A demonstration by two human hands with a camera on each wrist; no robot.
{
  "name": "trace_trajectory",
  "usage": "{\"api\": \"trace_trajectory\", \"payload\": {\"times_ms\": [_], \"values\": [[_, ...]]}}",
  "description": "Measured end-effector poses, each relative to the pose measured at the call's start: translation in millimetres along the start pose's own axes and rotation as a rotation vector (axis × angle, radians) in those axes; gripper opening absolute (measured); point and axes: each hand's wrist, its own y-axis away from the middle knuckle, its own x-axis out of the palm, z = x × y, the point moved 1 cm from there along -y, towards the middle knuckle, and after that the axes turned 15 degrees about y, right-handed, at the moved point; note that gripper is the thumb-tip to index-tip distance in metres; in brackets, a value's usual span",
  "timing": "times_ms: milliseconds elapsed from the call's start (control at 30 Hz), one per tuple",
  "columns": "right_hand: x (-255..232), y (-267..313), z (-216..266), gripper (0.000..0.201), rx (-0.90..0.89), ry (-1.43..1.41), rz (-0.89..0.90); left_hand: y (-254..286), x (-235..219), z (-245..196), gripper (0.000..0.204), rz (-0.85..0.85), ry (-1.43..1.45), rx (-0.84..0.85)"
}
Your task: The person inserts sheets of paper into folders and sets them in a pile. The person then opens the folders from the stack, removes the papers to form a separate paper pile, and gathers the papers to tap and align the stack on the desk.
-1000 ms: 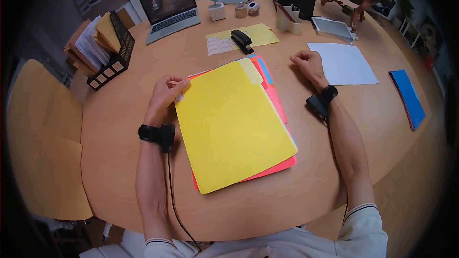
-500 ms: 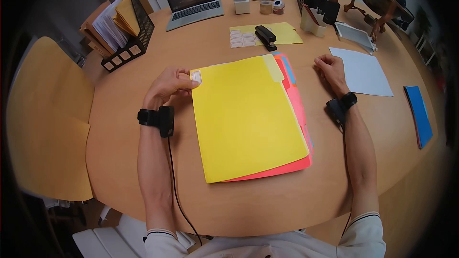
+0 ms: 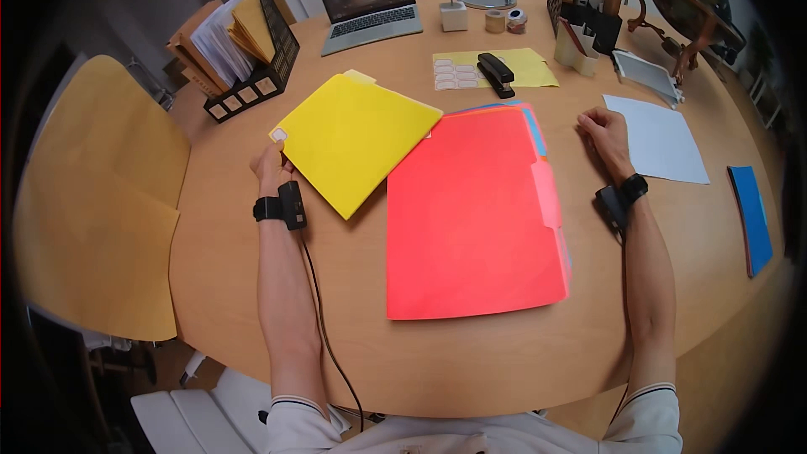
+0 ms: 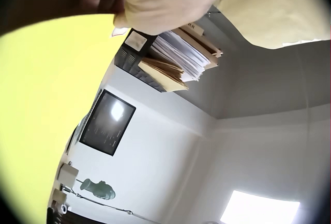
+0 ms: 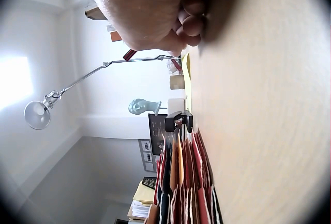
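Observation:
My left hand (image 3: 269,166) pinches the yellow file folder (image 3: 357,143) at its left corner, beside a small white label (image 3: 279,134). The folder is turned aslant at the left, its right corner overlapping a stack topped by a red folder (image 3: 475,219). Blue edges peek out beneath the red one, and the right wrist view shows several folder edges (image 5: 191,182) in that stack. To the right of the stack, my right hand (image 3: 607,136) rests on the desk with fingers loosely curled and holds nothing. A white sheet (image 3: 660,143) lies beside it.
Beyond the stack, a black stapler (image 3: 496,76) sits on a yellow sheet (image 3: 534,67) with label stickers (image 3: 455,75). A file rack (image 3: 252,88) and a laptop (image 3: 374,17) stand at the back left. Blue folders (image 3: 750,223) lie near the right edge.
My left hand has drawn the yellow folder off the stack to the left and turned it, uncovering the red folder. The right hand stays loosely curled on the desk. The head view has shifted.

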Motion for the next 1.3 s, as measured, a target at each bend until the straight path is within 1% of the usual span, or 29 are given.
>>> {"api": "trace_trajectory", "payload": {"times_ms": [33,100,133,200,233,300,333,400,433,467,500,533,600,733,800,833,900,933,1000,1033,1100,1133,1200,1233,1300], "values": [[0,0,-1,0.020,-0.004,-0.009,0.003,-6,-5,1,0.013,-0.002,0.001,0.002],[0,-1,-3,0.020,-0.012,-0.016,0.008,-19,-18,0,0.016,-0.051,-0.022,0.115],[0,0,-3,0.020,-0.014,-0.013,0.003,-20,-20,0,0.016,-0.054,-0.021,0.116],[1,-1,-2,0.020,-0.017,-0.009,0.000,-22,-23,-1,0.020,-0.157,0.140,0.257],[1,-1,-3,0.020,-0.013,-0.011,0.000,-21,-26,-5,0.020,-0.159,0.140,0.257],[2,-2,-5,0.020,-0.008,-0.012,-0.001,-19,-36,-17,0.017,-0.280,-0.077,0.264],[2,-3,-7,0.020,-0.013,-0.017,0.001,-22,-40,-18,0.017,-0.279,-0.077,0.263],[2,-3,-8,0.020,-0.017,-0.021,0.003,-39,-55,-18,0.014,-0.420,-0.231,0.342],[2,-3,-8,0.020,-0.020,-0.015,0.006,-62,-68,-13,0.014,-0.419,-0.232,0.341],[2,-3,-8,0.020,-0.024,-0.009,0.009,-91,-86,-6,0.012,-0.455,-0.304,0.434],[2,-3,-8,0.020,-0.023,-0.008,0.010,-106,-94,-2,0.011,-0.491,-0.376,0.528],[2,-3,-8,0.019,-0.026,-0.009,0.007,-105,-95,-1,0.011,-0.490,-0.376,0.527],[2,-2,-7,0.019,-0.028,-0.009,0.004,-101,-98,-3,0.009,-0.449,-0.386,0.690],[2,-2,-5,0.018,-0.011,0.005,0.003,-64,-85,-12,0.009,-0.403,-0.469,0.734],[2,-2,-6,0.018,-0.009,0.008,0.001,-53,-80,-13,0.014,-0.420,-0.563,0.856],[2,-2,-7,0.018,-0.011,0.008,0.001,-43,-78,-18,0.014,-0.418,-0.563,0.854],[3,-3,-9,0.018,-0.013,0.009,-0.001,-19,-71,-31,0.023,-0.433,-0.737,0.664],[3,-3,-9,0.019,-0.015,0.008,0.002,-7,-63,-33,0.023,-0.430,-0.737,0.663],[2,-3,-10,0.019,-0.014,0.008,0.001,10,-51,-34,0.029,-0.712,-0.983,0.641],[2,-3,-8,0.019,-0.013,0.012,0.007,9,-51,-32,0.029,-0.707,-0.983,0.640],[1,-1,-5,0.018,-0.006,0.018,0.007,3,-51,-30,0.032,-0.756,-0.950,0.738],[1,1,0,0.018,0.004,0.033,0.008,-3,-50,-27,0.032,-0.749,-0.949,0.738],[0,3,4,0.018,0.019,0.054,0.004,-14,-42,-20,0.031,-0.541,-0.874,1.126],[1,3,4,0.019,0.012,0.061,0.000,-10,-33,-18,0.031,-0.532,-0.871,1.122],[1,2,1,0.019,0.005,0.073,-0.011,15,0,-13,0.027,-0.154,-0.826,1.328]]}}
